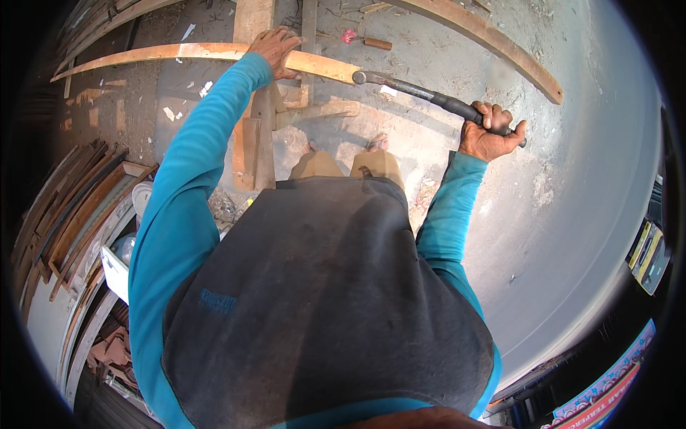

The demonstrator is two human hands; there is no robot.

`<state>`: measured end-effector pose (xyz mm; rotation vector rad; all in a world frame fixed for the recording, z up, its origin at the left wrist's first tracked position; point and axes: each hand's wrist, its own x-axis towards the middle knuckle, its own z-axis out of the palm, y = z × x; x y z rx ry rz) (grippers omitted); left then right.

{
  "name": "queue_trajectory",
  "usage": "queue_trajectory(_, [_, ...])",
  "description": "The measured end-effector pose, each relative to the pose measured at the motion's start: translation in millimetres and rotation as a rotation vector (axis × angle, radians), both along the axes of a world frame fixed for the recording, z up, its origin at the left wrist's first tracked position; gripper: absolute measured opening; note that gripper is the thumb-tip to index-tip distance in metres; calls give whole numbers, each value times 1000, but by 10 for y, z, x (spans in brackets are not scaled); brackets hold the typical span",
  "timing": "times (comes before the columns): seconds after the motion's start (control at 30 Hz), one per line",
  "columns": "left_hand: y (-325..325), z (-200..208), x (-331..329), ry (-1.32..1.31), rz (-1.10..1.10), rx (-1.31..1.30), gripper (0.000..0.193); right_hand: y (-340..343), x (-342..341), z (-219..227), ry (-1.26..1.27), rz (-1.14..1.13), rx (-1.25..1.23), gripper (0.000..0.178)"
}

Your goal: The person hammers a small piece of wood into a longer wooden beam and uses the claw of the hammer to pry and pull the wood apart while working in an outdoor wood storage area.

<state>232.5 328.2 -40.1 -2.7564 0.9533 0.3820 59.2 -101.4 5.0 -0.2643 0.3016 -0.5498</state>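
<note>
A long narrow wooden batten (pixel 207 51) lies crosswise in front of me, over an upright-running plank (pixel 253 20). My left hand (pixel 274 50) grips the batten where it crosses the plank, fingers on its far side and thumb on the near side. In my right hand (pixel 493 134) is a hammer (pixel 436 99), held by its dark handle. Its head is at the batten's right end; I cannot tell whether the two touch. Another wooden board (pixel 246 154) and a short piece of wood (pixel 318 113) lie on the near side of the batten.
A curved-looking beam (pixel 493 44) lies at the far right. Near it on the floor are a short brown stick (pixel 377 43) and a pink scrap (pixel 349 36). Stacked wood strips (pixel 71 207) stand at the left. Wood chips and paper bits litter the concrete floor (pixel 443 57).
</note>
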Motion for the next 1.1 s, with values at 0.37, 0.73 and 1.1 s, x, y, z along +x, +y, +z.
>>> queue_trajectory(0.37, [1067,-233,-2777,-118,1226,-206,99,-428,187,-1087,26,99,420,49])
queue_trajectory(0.73, [15,423,-2757,-7,1176,-807,73,-608,269,-1349,38,134,571,53])
queue_trajectory(1.1, [-1756,324,-2104,15,1069,-656,66,-631,333,-1597,315,269,577,47])
